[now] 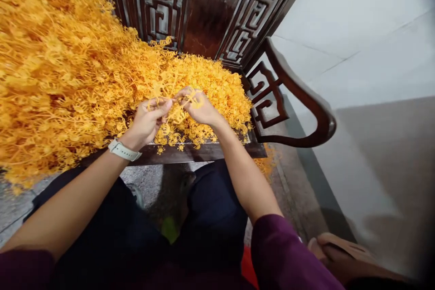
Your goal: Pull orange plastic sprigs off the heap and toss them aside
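My left hand, with a pale watch on the wrist, pinches a thin yellow plastic flower piece between thumb and fingers. Close by on its right, my right hand is closed at the fingertips on a yellow plastic flower piece with curled petals. The fingertips nearly meet; whether both grip the same piece I cannot tell. Below and behind them lies a heap of short yellow plastic flowers. On the left rises a much larger pile of long-stemmed yellow plastic flowers.
Everything rests on a dark carved wooden bench, its backrest behind and a curved armrest at right. More yellow pieces lie below the armrest. A pale wall stands right. A blurred skin-toned shape shows lower right.
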`<state>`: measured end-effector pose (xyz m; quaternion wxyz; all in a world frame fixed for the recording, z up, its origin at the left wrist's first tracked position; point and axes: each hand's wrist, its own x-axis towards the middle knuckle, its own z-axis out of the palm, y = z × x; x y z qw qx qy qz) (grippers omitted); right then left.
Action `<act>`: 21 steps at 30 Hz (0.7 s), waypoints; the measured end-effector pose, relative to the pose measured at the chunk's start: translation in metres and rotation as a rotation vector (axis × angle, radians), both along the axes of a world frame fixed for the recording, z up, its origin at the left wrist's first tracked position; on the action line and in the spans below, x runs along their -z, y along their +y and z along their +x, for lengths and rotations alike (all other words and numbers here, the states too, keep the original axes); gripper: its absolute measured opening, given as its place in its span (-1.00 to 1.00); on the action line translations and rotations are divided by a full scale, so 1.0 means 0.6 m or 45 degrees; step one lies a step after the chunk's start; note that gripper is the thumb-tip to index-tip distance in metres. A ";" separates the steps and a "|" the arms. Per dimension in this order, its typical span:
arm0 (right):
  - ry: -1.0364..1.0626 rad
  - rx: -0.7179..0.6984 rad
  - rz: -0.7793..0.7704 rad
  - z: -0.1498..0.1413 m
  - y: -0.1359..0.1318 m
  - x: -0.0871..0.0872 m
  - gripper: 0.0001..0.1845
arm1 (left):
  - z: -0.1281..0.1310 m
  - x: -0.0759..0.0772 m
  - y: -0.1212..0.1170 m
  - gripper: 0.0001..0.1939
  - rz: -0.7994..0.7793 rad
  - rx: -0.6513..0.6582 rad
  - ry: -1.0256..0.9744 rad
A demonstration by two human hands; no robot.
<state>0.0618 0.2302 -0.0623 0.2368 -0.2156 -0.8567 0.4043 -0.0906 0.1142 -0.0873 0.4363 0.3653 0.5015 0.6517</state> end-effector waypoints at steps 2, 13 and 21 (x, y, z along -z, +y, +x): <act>0.000 -0.159 -0.298 -0.014 -0.008 -0.005 -0.87 | 0.014 -0.006 0.002 -0.56 -0.014 0.028 0.028; 0.089 -0.269 -1.001 -0.005 -0.007 -0.013 -0.83 | 0.009 0.013 0.029 -0.53 0.025 -0.267 0.202; 0.007 -0.163 -0.444 -0.029 -0.030 -0.019 -0.68 | -0.009 0.006 0.034 -0.66 0.008 -0.306 -0.108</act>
